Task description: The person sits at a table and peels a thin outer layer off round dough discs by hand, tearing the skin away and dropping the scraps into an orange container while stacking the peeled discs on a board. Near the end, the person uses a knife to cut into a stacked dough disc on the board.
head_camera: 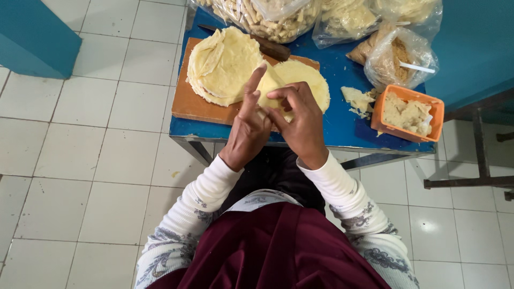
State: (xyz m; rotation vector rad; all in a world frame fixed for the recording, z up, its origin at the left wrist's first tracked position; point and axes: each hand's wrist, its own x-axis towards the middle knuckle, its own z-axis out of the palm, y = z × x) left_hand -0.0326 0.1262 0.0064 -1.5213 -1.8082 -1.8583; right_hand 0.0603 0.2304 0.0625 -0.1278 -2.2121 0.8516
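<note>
1. My left hand (247,126) and right hand (300,120) meet at mid-frame, both pinching one thin, pale-yellow folded wrapper (269,85) — soft, pliant, creased to a point; my left forefinger sticks up straight.
2. Just behind it lies a round flat sheet (310,80) of the same dough, smooth and matte.
3. Upper centre, a stack of round sheets (222,64) sits on a brown wooden board (193,101), edges ragged.
4. The worktop (348,128) is glossy blue.
5. At right, a square orange plastic tub (407,113) holds crumbly beige filling.
6. Along the top edge — crinkly clear bags (399,56).
</note>
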